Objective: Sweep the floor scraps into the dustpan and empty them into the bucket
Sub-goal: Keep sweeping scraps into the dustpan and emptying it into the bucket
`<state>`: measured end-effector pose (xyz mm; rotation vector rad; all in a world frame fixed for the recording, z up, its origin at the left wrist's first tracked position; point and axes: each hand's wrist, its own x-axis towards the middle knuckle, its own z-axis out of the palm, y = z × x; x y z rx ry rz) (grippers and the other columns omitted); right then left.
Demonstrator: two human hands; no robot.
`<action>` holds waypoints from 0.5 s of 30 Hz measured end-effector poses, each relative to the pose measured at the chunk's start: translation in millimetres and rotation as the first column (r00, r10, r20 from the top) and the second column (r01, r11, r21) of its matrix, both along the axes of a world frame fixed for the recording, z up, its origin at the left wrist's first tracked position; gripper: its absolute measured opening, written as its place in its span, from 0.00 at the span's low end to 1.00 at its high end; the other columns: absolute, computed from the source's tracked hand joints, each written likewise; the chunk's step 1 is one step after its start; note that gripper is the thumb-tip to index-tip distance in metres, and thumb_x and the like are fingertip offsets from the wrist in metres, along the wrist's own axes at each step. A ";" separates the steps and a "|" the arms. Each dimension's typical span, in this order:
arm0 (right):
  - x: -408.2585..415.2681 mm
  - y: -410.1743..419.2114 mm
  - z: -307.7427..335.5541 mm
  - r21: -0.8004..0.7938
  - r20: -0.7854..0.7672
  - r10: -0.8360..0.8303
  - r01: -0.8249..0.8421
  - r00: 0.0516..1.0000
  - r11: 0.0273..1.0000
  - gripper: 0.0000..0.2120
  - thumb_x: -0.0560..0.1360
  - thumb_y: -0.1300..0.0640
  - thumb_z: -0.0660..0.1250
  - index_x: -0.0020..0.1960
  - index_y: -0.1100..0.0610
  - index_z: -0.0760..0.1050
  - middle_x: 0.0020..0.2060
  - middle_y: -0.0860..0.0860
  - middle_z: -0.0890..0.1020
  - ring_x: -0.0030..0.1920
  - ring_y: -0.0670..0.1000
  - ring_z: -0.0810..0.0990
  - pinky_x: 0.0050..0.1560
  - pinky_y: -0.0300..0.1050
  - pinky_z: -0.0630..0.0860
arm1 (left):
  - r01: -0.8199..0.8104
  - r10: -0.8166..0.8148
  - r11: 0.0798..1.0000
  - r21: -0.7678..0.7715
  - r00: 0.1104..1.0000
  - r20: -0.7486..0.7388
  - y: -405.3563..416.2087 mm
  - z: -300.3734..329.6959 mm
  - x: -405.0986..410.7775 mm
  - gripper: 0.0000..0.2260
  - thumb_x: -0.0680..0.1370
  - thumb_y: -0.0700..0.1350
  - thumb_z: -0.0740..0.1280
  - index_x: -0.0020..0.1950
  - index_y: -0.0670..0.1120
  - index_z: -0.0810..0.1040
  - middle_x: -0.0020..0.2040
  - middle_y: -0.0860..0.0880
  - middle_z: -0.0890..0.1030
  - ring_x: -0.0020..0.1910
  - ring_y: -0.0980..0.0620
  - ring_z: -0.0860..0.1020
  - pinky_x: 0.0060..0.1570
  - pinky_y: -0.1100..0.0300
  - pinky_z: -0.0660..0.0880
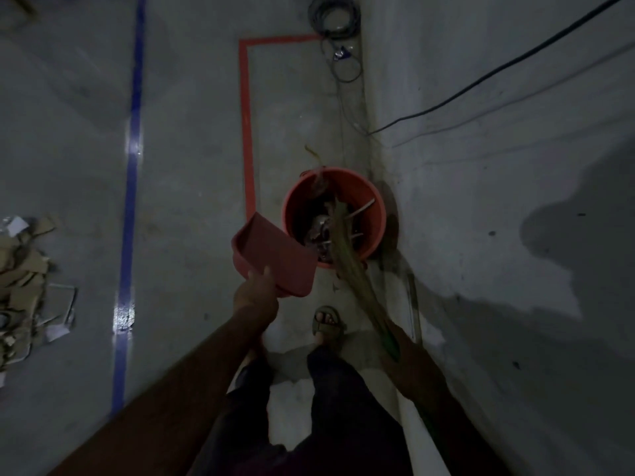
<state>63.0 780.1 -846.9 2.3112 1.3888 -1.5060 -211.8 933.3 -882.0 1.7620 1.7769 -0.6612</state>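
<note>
A long strip of blue tape runs along the grey concrete floor from twelve o'clock toward seven. Right of it, a band of red tape marks a rectangle's corner, turning toward one o'clock. At twelve, a coil of grey cables lies against the pale wall. A thin black cable slants across that wall toward two o'clock. At six, a sandalled foot stands on the floor.
</note>
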 end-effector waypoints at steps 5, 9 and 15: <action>-14.7 -14.2 28.8 0.259 -0.033 0.034 -0.024 0.999 0.965 0.33 0.78 0.49 0.60 0.74 0.27 0.48 0.50 0.47 0.80 0.45 0.42 0.79 0.45 0.41 0.79 | -0.027 0.023 0.990 0.136 0.999 0.034 -22.4 33.2 -14.7 0.23 0.80 0.40 0.59 0.75 0.46 0.62 0.68 0.40 0.70 0.55 0.39 0.80 0.47 0.48 0.75; -39.4 5.5 54.5 0.373 0.052 0.128 -0.138 0.990 0.917 0.34 0.80 0.54 0.63 0.79 0.39 0.51 0.47 0.50 0.77 0.42 0.47 0.77 0.41 0.46 0.77 | -0.055 0.059 0.968 0.246 0.998 -0.010 -44.6 53.0 -42.1 0.19 0.80 0.43 0.59 0.72 0.47 0.65 0.63 0.41 0.74 0.51 0.39 0.79 0.46 0.50 0.73; -88.0 43.9 84.5 0.526 0.159 0.313 -0.349 0.936 0.776 0.35 0.79 0.51 0.62 0.81 0.41 0.49 0.53 0.51 0.77 0.47 0.49 0.76 0.44 0.41 0.71 | -0.104 0.153 0.905 0.413 0.984 -0.087 -88.4 86.0 -102.6 0.16 0.72 0.42 0.69 0.60 0.45 0.77 0.46 0.41 0.79 0.39 0.39 0.79 0.37 0.51 0.73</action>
